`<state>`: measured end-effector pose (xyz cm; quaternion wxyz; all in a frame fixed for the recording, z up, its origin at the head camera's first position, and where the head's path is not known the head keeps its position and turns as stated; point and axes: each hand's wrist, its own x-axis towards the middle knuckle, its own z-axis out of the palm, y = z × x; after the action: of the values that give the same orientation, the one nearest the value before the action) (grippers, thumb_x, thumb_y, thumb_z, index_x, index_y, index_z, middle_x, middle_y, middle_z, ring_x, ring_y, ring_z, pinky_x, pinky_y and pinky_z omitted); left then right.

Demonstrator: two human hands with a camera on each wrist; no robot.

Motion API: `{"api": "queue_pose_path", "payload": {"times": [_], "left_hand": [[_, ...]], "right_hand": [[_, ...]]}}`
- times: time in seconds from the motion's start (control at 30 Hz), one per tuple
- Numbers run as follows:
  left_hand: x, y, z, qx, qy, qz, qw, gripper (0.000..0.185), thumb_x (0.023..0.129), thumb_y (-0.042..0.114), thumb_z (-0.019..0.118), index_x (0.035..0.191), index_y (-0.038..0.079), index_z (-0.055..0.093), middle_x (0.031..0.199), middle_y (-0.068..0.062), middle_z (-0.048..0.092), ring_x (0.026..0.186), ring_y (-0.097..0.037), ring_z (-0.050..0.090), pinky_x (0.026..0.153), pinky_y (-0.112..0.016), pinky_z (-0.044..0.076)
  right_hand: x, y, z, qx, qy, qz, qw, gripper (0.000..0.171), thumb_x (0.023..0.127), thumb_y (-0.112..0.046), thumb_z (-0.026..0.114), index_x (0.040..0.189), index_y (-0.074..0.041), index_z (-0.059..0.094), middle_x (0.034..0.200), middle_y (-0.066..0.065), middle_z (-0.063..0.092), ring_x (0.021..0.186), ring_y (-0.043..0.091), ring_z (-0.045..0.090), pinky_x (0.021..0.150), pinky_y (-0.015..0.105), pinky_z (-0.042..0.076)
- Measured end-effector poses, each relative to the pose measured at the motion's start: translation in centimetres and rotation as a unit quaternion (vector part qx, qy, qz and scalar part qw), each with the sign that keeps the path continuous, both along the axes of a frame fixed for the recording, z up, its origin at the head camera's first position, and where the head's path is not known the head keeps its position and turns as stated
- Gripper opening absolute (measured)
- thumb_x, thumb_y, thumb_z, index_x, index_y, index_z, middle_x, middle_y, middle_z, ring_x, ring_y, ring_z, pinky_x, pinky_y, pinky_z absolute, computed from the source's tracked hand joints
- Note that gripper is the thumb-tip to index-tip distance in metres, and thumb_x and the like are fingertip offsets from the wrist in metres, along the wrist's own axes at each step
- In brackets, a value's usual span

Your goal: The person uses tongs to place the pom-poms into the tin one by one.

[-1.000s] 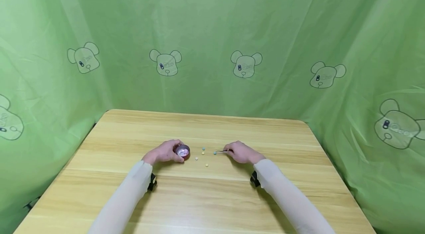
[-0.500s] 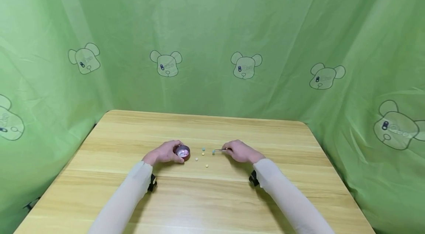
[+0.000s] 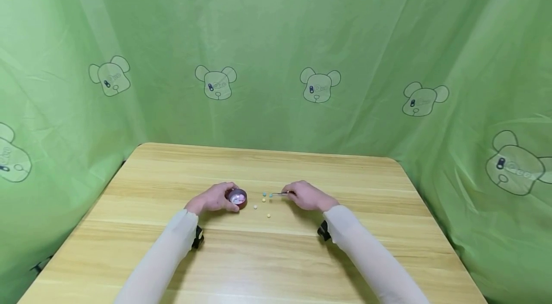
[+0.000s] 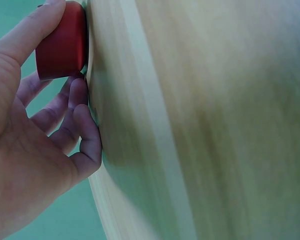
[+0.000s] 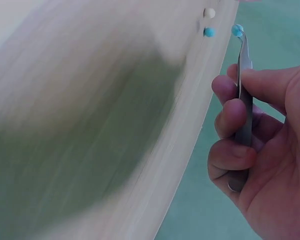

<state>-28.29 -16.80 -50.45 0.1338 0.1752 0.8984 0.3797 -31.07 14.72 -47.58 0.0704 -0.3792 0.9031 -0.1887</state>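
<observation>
My left hand [image 3: 215, 197] grips a small round red tin [image 4: 62, 42] between thumb and fingers. In the head view the tin's top shows pink and white inside its dark rim. My right hand [image 3: 308, 196] holds a pair of bent-tip metal tweezers [image 5: 244, 131], with the thumb on one side and curled fingers on the other. A light blue bead [image 5: 237, 30] is pinched at the tips, raised off the table. Another blue bead [image 3: 264, 194] lies just left of it, and a yellow bead [image 3: 264, 200] lies right in front of that one.
Between the hands on the wooden table [image 3: 241, 261] lie a white bead [image 3: 255, 207] and a second yellow bead [image 3: 269, 216] closer to the person. Green curtains [image 3: 267, 21] printed with bear heads hang behind the table and along both sides.
My right hand has lifted the blue bead with the tweezers and carried it leftward, towards the other beads. The left hand and the tin have stayed in place.
</observation>
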Motion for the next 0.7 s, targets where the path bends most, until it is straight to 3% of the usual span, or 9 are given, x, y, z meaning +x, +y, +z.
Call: {"api": "queue_pose_path", "payload": {"times": [0.33, 0.57, 0.7], "left_hand": [[0.0, 0.1, 0.0, 0.002, -0.001, 0.001, 1.0, 0.052, 0.071, 0.024, 0.084, 0.115, 0.013, 0.058, 0.107, -0.002, 0.061, 0.1, -0.02, 0.056, 0.092, -0.043, 0.043], [0.0, 0.0, -0.1, 0.005, 0.003, -0.003, 1.0, 0.051, 0.071, 0.024, 0.083, 0.114, 0.012, 0.058, 0.107, -0.002, 0.061, 0.099, -0.02, 0.056, 0.09, -0.042, 0.044], [0.0, 0.0, 0.0, 0.008, 0.002, -0.003, 1.0, 0.051, 0.072, 0.023, 0.083, 0.115, 0.012, 0.058, 0.107, -0.002, 0.061, 0.099, -0.019, 0.056, 0.091, -0.041, 0.044]], "right_hand": [[0.3, -1.4, 0.6, 0.006, 0.0, 0.0, 1.0, 0.02, 0.097, -0.01, 0.051, 0.11, -0.007, 0.066, 0.101, 0.004, 0.067, 0.086, 0.013, 0.059, 0.08, 0.033, 0.049], [0.6, -2.8, 1.1, 0.002, -0.012, 0.014, 1.0, 0.021, 0.097, -0.008, 0.05, 0.11, -0.005, 0.066, 0.1, 0.008, 0.067, 0.074, 0.011, 0.053, 0.071, 0.03, 0.047], [0.7, -3.5, 1.5, 0.001, -0.013, 0.02, 1.0, 0.022, 0.097, -0.007, 0.05, 0.112, -0.005, 0.065, 0.101, 0.009, 0.067, 0.077, 0.011, 0.054, 0.073, 0.031, 0.048]]}}
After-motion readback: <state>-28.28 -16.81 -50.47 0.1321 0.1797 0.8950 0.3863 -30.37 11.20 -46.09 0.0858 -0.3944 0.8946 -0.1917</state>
